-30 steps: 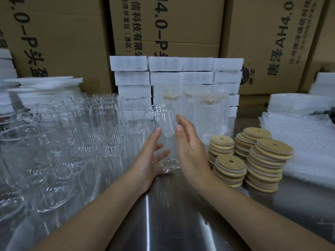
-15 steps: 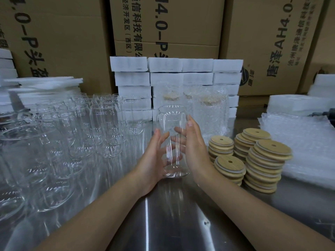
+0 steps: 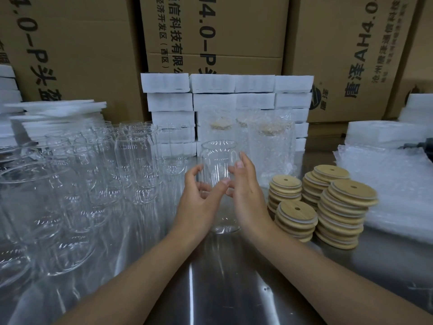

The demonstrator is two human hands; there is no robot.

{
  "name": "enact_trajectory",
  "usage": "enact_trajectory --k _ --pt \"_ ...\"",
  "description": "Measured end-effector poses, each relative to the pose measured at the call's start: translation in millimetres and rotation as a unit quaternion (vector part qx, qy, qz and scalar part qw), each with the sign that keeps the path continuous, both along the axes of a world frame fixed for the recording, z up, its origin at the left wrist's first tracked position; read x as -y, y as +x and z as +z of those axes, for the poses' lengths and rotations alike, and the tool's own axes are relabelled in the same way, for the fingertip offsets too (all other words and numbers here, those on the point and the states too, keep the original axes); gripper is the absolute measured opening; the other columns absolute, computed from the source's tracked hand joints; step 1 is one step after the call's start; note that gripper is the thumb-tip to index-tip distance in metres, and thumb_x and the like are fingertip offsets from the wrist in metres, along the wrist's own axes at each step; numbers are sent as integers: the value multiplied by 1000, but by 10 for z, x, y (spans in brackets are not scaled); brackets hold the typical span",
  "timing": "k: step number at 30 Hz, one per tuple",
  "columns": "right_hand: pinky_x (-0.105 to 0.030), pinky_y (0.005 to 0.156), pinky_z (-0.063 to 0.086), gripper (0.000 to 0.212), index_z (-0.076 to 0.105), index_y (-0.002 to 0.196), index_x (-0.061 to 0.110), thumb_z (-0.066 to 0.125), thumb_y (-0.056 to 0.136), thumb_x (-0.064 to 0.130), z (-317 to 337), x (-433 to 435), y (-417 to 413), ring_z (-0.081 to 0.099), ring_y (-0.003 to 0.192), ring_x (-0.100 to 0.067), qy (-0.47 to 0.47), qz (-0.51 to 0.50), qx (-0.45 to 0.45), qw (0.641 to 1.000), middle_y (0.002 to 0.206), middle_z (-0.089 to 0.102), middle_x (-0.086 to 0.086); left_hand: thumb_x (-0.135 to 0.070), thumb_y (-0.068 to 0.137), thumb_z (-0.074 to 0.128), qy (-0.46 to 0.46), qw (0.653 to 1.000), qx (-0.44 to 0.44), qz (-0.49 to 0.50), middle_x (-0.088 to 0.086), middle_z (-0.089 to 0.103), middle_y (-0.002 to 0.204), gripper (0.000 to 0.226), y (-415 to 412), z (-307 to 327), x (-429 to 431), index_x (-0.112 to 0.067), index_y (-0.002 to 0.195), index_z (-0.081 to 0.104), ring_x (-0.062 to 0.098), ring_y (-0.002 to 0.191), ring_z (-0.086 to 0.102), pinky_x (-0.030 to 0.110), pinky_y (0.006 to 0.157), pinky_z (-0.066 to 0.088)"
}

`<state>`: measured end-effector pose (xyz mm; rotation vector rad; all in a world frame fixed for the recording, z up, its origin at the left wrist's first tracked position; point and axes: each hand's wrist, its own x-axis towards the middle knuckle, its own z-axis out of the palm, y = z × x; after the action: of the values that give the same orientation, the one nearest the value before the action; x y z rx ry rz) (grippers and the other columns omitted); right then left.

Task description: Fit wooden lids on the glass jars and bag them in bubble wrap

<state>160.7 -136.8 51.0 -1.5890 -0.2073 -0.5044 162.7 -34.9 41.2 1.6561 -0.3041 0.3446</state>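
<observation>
One clear glass jar (image 3: pixel 219 160) without a lid stands upright on the steel table (image 3: pixel 222 289), in the middle of the view. My left hand (image 3: pixel 199 205) curls round its left side, with the thumb across the front. Against its right side rests my right hand (image 3: pixel 249 198), fingers nearly straight and pointing up. Several stacks of round wooden lids (image 3: pixel 297 212) with small holes sit just right of my right hand. Behind the jar stand bubble-wrapped jars (image 3: pixel 269 146) with lids on.
Many empty glass jars (image 3: pixel 136 165) crowd the table's left half. A pile of bubble wrap bags (image 3: pixel 393 188) lies at the right. White foam blocks (image 3: pixel 210 83) are stacked at the back, in front of large cardboard boxes (image 3: pixel 210 31).
A second ago the jar was tilted between my hands. It has been turned upright and now stands on the table. My right fingers have come off its back to its side.
</observation>
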Motion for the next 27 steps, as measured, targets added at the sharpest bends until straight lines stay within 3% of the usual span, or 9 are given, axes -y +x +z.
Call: enact_trajectory --k 7,9,11,13,17,21,23,25,27 --pt "-21 88 48 45 30 144 30 33 101 42 67 62 53 60 107 -10 70 73 -23 995 141 48 -4 -48 80 50 -95 989 -71 -83 -9 71 80 29 67 21 -34 -50 109 50 6 73 70 21 56 51" --pt "-19 84 48 46 30 145 28 33 101 41 79 64 54 60 106 -8 81 88 -32 992 139 50 -6 -57 71 49 -103 984 -91 -109 -10 70 88 52 53 34 -45 -46 122 52 6 77 71 27 64 52" --pt "-18 80 49 47 30 145 28 32 101 42 73 65 55 60 109 -10 76 85 -36 993 135 52 -4 -68 55 51 -111 979 -119 -121 -12 66 102 81 61 32 -42 -40 132 52 4 85 70 43 86 51" --pt "-22 78 51 48 28 146 29 31 100 45 68 58 48 60 111 -14 61 72 -36 995 133 53 -1 -74 47 54 -124 977 -125 -118 -20 61 111 77 26 49 -31 -51 120 54 -2 94 66 52 100 44" --pt "-41 104 44 51 29 146 28 30 100 48 31 25 20 63 104 -11 34 30 -23 999 126 57 3 -77 51 60 -82 986 -123 -83 -8 49 133 89 -84 93 -7 -48 134 47 -8 101 52 27 87 47" --pt "-42 109 39 57 28 145 31 31 94 58 7 -6 -16 53 123 -15 5 1 -7 1000 141 48 2 -67 59 64 -62 994 -77 -38 -8 52 127 87 -98 116 18 -36 138 43 1 112 53 36 106 43" --pt "-28 106 40 61 26 146 33 32 92 61 2 2 -42 51 122 -5 -14 -10 11 1000 135 48 13 -64 72 65 -41 998 -43 -13 -16 52 113 90 -103 115 41 -28 148 31 3 110 54 39 106 44" --pt "-2 89 37 69 23 146 32 30 87 66 8 15 -81 50 104 19 -49 -23 32 998 123 46 20 -60 86 56 -29 999 -26 -15 -20 52 110 81 -109 99 64 -29 152 21 6 115 55 37 107 42" --pt "7 75 32 76 23 147 29 30 80 65 20 22 -98 44 91 32 -68 -34 39 996 123 43 15 -62 88 50 -28 998 -31 -37 -22 54 110 79 -125 89 77 -33 153 15 9 119 55 32 105 40"
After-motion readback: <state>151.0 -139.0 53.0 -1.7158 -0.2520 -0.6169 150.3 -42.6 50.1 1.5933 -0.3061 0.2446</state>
